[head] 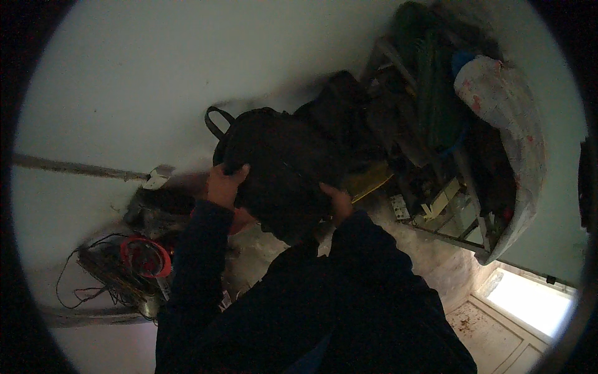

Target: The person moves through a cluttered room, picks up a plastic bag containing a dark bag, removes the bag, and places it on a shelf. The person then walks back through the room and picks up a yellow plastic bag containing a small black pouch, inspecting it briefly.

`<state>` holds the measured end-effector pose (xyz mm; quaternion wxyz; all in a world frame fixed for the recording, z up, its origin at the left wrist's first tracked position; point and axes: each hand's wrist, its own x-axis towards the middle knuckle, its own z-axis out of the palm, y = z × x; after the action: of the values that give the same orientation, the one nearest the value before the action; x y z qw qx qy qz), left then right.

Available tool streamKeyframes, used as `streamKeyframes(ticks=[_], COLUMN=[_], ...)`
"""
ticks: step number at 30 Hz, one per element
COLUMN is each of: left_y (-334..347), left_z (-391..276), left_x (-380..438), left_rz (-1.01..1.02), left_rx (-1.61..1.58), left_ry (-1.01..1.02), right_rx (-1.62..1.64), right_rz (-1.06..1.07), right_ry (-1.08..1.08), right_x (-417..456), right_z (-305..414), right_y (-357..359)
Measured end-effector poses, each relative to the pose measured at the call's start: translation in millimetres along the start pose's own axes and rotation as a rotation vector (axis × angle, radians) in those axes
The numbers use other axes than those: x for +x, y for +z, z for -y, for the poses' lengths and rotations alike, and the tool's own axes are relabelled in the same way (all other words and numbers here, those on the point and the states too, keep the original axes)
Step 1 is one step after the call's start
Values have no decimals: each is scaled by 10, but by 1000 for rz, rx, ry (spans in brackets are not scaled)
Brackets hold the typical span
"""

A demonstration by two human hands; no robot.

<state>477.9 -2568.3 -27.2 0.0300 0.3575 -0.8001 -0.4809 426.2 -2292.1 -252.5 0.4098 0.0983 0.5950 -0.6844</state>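
A black backpack (pixel 280 163) is between my two hands, in front of my chest, with its top loop strap (pixel 218 122) sticking out at the upper left. My left hand (pixel 225 183) grips its left side, the thumb lying over the front. On the right side of the bag, my right hand (pixel 340 202) holds the edge, with the thumb showing and the other fingers hidden. The dim light hides most of the bag's detail, and I cannot tell whether it is zipped.
A red ring-shaped object (pixel 145 256) sits among tangled cables (pixel 100 280) at the left. On the right, a metal frame (pixel 469 201) bears dark green fabric (pixel 432 89) and a long whitish sack (pixel 518 126). A yellow item (pixel 371 182) lies behind my right hand. Bright light enters through an opening (pixel 530 301).
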Motion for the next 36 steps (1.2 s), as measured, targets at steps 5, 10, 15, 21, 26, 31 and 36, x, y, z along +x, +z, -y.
streamKeyframes(ticks=[5,10,15,21,26,31,36], left_y=[-5,-123,-119,234,419,584,394], left_z=[78,148,54,847,298,334,768], left_x=[5,-299,-465,-164,-290,-748,-419], left_rz=[49,246,132,-42,75,-222,70], left_rx=[-282,-83,288,221,-177,155,338], left_ry=[-37,319,443,1013,280,216,836], right_rx=[138,112,324,100,6,360,55], right_rz=[-126,10,-52,-91,-110,14,-197], right_ry=[-210,-214,82,52,9,-255,-210], right_x=[60,-79,-613,-590,-561,-754,-620], right_z=[-76,-33,715,714,652,408,51], right_y=[175,59,391,542,520,621,643])
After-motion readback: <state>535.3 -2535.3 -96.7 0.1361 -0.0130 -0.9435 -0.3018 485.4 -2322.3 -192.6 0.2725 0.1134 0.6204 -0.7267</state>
